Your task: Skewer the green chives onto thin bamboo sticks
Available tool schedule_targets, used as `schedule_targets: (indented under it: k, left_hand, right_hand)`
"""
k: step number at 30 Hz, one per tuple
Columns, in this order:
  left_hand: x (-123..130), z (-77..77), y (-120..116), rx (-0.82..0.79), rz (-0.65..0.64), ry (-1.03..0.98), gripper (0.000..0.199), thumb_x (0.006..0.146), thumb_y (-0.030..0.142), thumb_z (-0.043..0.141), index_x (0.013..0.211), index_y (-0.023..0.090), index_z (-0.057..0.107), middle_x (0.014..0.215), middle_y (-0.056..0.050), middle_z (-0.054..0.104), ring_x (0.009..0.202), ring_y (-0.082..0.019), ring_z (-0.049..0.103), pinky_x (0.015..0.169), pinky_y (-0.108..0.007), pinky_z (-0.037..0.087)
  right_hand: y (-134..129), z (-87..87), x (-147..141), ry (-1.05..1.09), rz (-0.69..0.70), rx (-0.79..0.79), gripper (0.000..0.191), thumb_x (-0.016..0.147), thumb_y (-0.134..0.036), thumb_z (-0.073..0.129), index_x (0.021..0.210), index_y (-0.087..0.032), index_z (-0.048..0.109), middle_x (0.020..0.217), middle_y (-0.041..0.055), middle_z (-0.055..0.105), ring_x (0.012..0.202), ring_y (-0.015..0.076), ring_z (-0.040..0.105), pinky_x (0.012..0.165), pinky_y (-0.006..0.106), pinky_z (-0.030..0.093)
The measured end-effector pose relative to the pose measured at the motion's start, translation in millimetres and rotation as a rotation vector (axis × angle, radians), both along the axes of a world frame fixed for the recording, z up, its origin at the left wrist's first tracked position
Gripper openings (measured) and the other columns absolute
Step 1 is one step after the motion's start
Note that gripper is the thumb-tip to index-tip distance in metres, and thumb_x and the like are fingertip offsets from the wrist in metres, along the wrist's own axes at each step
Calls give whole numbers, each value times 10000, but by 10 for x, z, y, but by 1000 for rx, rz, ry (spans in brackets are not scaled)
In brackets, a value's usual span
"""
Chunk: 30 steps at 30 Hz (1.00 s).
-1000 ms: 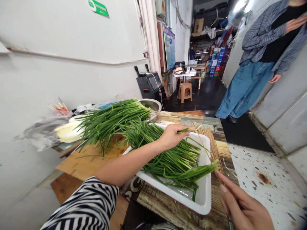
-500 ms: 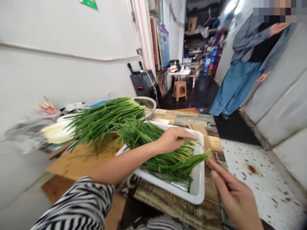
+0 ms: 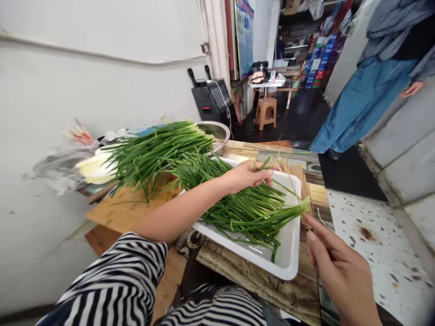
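Note:
A white tray (image 3: 292, 253) holds long green chives (image 3: 244, 210). My left hand (image 3: 247, 175) reaches over the tray's far side, fingers closed around a few green stalks. At the tray's right edge, my right hand (image 3: 335, 258) has thumb and forefinger pressed together by the thin wooden skewers (image 3: 301, 181); what they pinch is too small to tell. Stalk ends from the tray stick out just above its fingertips. Another big pile of chives (image 3: 163, 151) lies to the left, beyond the tray.
A metal bowl (image 3: 217, 131) sits behind the chive pile. Wooden boards (image 3: 129, 210) and a pale yellow container (image 3: 97, 170) are at left. A person in jeans (image 3: 367, 104) stands at far right. A brown stool (image 3: 266, 113) and black speaker (image 3: 212, 102) are farther back.
The view has shifted, so the scene sits further right and higher. My left hand has moved toward the tray's far edge, with stalks still in its fingers. My right hand stays by the skewers.

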State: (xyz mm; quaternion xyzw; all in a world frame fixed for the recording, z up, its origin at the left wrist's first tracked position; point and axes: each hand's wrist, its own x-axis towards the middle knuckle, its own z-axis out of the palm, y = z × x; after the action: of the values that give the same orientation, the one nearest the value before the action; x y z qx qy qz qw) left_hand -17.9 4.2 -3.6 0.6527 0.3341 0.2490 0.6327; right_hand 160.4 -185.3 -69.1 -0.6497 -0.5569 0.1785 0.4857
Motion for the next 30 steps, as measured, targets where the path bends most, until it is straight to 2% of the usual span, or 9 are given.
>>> schedule_targets:
  k: [6, 11, 13, 16, 18, 20, 22, 26, 30]
  left_hand:
    - [36, -4, -46, -42, -44, -23, 335, 887, 240, 507, 1187, 93, 531, 661, -24, 651, 421, -19, 340, 440, -188, 214]
    - [65, -24, -85, 5, -16, -27, 144, 831, 239, 572, 886, 108, 555, 699, -24, 645, 432, -10, 372, 434, -177, 233]
    - [84, -29, -106, 24, -13, 9, 150, 806, 250, 593, 817, 102, 574, 688, -7, 618, 442, -7, 377, 433, -174, 241]
    - [109, -15, -151, 47, -16, 65, 188, 796, 278, 597, 787, 90, 609, 635, 15, 571, 452, -11, 379, 438, -172, 254]
    - [115, 13, -186, 82, -40, 73, 215, 795, 299, 601, 794, 85, 626, 636, 13, 569, 467, -17, 388, 452, -175, 275]
    - [110, 47, -218, 123, -75, 65, 238, 795, 318, 608, 806, 82, 636, 637, 14, 568, 479, -22, 390, 464, -179, 290]
    - [97, 79, -235, 152, -89, 53, 259, 797, 341, 612, 808, 83, 638, 630, 17, 564, 481, -25, 386, 468, -182, 296]
    - [66, 127, -230, 164, -59, 57, 267, 796, 347, 620, 802, 81, 640, 613, 19, 558, 476, -27, 385, 464, -183, 289]
    - [57, 158, -232, 153, -54, 31, 242, 802, 324, 615, 782, 83, 633, 596, 22, 551, 466, -25, 386, 458, -179, 288]
  right_hand:
    - [79, 9, 22, -13, 116, -86, 481, 888, -394, 498, 1282, -134, 590, 515, -29, 545, 437, 87, 495, 420, 172, 409]
    - [154, 82, 290, -331, 125, -127, 478, 913, -487, 419, 1233, -193, 618, 638, 9, 653, 445, 105, 524, 470, 225, 436]
    - [202, 185, 401, -567, -12, -44, 476, 917, -513, 394, 1131, -196, 677, 691, 44, 684, 502, 137, 570, 502, 256, 429]
    - [349, 430, 432, -811, -151, 265, 381, 919, -430, 463, 1076, -172, 695, 887, 78, 703, 745, 182, 615, 666, 295, 445]
    - [502, 619, 350, -893, -4, 433, 242, 903, -332, 532, 1010, -204, 707, 889, 50, 682, 767, 167, 560, 714, 295, 419]
    - [672, 784, 233, -976, 131, 476, 220, 912, -304, 515, 965, -220, 711, 878, 54, 646, 770, 173, 504, 712, 311, 375]
    - [824, 896, 134, -1088, 167, 472, 238, 920, -278, 492, 841, -206, 705, 792, 53, 600, 739, 181, 448, 678, 323, 314]
    - [1011, 949, 71, -1211, 280, 439, 302, 926, -256, 457, 710, -188, 656, 690, 47, 533, 724, 183, 410, 661, 327, 258]
    - [1120, 920, 71, -1017, 361, 398, 303, 887, -273, 472, 639, -174, 616, 659, 36, 517, 679, 154, 437, 637, 299, 290]
